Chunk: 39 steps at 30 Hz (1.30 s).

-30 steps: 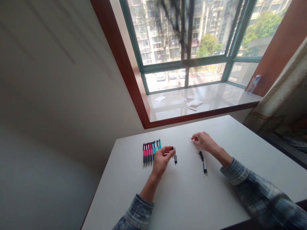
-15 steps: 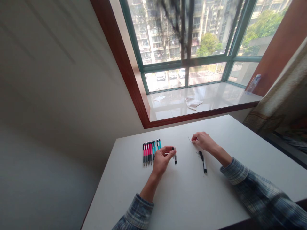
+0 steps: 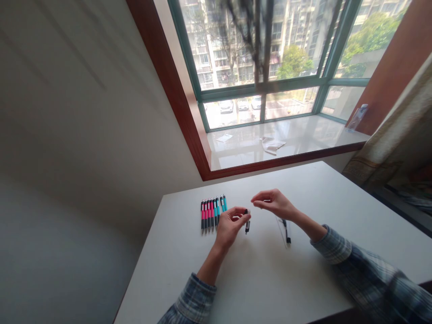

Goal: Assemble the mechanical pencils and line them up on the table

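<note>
Between the thumb and fingers of my left hand (image 3: 229, 227) is a pen barrel (image 3: 247, 228), dark with a pale band, its tip pointing down. My right hand (image 3: 275, 202) hovers just right of it, thumb and fingers slightly apart, with nothing visible in them. Below my right hand, black-and-white pen parts (image 3: 288, 236) lie on the white table (image 3: 249, 279), partly covered by that hand. A thin pale refill (image 3: 281, 230) lies alongside them. Left of my left hand is a row of several pens (image 3: 208, 216), pink and turquoise with black grips; my hand hides some of their lower ends.
Behind the table is a window sill (image 3: 243, 155) with a crumpled cloth (image 3: 272, 145), a piece of paper (image 3: 224, 138) and a clear bottle (image 3: 357, 119). A wall (image 3: 101, 148) borders the left side, and a curtain (image 3: 381, 144) hangs at the right.
My right hand has let go of the thin refill, which now lies by the pen parts. That hand has moved left toward my left hand, which still holds the barrel.
</note>
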Available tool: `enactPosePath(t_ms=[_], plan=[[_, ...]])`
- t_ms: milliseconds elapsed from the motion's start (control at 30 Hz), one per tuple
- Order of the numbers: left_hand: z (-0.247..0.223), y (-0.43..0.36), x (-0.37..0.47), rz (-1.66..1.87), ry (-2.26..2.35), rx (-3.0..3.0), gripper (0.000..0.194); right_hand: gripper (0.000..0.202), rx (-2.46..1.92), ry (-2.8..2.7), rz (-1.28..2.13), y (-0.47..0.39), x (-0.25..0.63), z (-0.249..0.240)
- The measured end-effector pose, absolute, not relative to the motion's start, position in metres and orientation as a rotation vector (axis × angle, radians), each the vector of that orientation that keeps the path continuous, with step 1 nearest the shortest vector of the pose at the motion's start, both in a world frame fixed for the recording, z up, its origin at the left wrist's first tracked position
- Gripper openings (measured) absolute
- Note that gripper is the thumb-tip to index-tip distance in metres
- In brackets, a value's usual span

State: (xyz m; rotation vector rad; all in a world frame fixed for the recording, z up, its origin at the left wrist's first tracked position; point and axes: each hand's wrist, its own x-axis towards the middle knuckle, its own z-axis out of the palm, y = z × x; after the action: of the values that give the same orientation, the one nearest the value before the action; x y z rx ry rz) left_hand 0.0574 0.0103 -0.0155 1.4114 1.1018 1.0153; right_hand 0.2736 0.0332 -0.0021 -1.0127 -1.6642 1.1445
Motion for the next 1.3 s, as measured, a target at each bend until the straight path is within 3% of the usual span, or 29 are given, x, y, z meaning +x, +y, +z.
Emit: enactPosePath(t_ms=[433, 667, 800, 1300], plan=[[-0.014, 0.01, 0.059, 0.995, 1.078, 1.423, 0.031, 0.031, -0.943, -1.783, 1.122, 0.023, 0.264, 0.002], [-0.016, 0.01, 0.057, 1.044, 1.115, 1.433, 0.028, 0.024, -1.427, -1.879, 0.485, 0.042, 0.3, -0.005], [-0.018, 0.009, 0.056, 1.056, 1.12, 1.421, 0.028, 0.017, -1.684, -1.924, 0.297, 0.053, 0.324, -0.012], [-0.01, 0.009, 0.057, 1.052, 1.138, 1.409, 0.028, 0.025, -2.064, -2.019, 0.337, 0.048, 0.308, -0.019]])
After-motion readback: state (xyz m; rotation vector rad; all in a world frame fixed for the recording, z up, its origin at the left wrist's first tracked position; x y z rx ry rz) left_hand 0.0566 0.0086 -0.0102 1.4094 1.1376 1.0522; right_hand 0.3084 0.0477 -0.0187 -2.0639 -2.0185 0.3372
